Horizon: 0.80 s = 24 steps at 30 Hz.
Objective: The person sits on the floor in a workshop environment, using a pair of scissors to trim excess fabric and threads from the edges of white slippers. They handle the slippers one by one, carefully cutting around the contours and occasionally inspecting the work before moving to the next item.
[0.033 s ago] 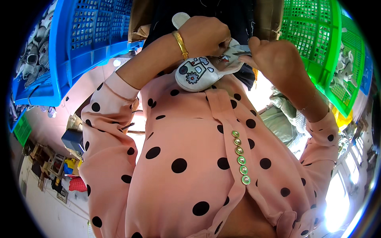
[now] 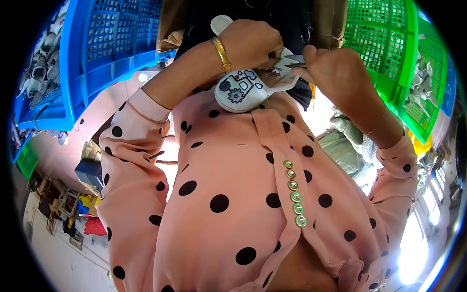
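My left hand point(image 2: 253, 43), with a gold bracelet at its wrist, is closed on a small white shoe point(image 2: 242, 92). The shoe's rounded toe carries a printed vehicle and gear pattern and points toward my body. Its pale inner side faces my right hand point(image 2: 331, 65). That hand is closed around small snips point(image 2: 296, 64), whose pointed grey metal blades reach over the shoe's opening; their handle is hidden in my fingers. Beyond my left wrist a pale rounded end point(image 2: 221, 24) sticks out; I cannot tell whether it belongs to another shoe.
A blue plastic crate point(image 2: 114, 29) stands at the left, with many pale shoes point(image 2: 39, 70) beside it. Green crates point(image 2: 377, 39) stand at the right, holding more pale pieces. Cardboard point(image 2: 327, 22) flanks the dark cloth point(image 2: 204, 14) under my hands.
My right forearm and sleeve have shifted very slightly to the right. The shoe and my left hand have stayed in place.
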{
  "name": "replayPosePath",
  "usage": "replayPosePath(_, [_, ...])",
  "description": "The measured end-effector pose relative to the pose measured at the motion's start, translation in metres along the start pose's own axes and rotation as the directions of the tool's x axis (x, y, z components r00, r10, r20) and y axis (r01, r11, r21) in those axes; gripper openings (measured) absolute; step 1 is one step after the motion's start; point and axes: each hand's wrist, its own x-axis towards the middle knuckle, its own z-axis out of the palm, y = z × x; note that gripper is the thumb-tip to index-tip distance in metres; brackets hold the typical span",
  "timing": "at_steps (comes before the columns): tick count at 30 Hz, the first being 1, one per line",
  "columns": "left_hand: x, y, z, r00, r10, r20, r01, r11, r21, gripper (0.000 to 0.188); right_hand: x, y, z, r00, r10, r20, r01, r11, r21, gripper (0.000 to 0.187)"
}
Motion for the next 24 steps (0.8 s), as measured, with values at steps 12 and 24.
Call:
replayPosePath(12, [0.002,0.002,0.003,1.0,0.008,0.007,-0.008,0.999,-0.034,0.017,0.016,-0.011,0.01,0.984,-0.072,0.164,0.08,0.996,-0.041,0.006])
replayPosePath(24, [0.002,0.005,0.005,1.0,-0.013,0.024,0.014,0.999,-0.037,0.02,0.02,-0.021,0.013,0.958,-0.036,0.284,0.088,0.982,-0.17,0.005])
